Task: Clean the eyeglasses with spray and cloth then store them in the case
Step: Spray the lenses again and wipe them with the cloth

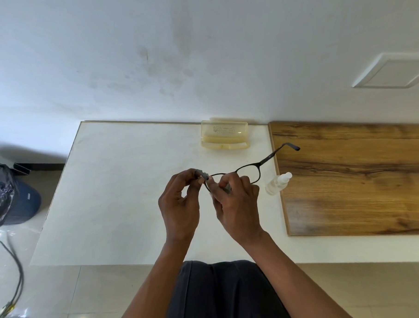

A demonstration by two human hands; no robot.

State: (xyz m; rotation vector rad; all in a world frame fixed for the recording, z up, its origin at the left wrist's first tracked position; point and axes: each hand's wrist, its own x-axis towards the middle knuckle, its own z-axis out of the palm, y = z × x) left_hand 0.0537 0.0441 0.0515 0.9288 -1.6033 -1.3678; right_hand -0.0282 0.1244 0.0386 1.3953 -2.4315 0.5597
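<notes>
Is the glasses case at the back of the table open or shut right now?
Open. The translucent yellow glasses case has its lid raised toward the wall, with the shallow tray lying in front of it.

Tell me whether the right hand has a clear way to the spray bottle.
Probably yes. The bottle lies just right of the right hand with bare table between, but that hand holds the glasses and would need freeing.

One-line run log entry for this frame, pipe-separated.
phase: wiping lens | left hand + right hand: grey cloth on eyeglasses, held above table | spray bottle: lying on table | case: open, empty
</notes>
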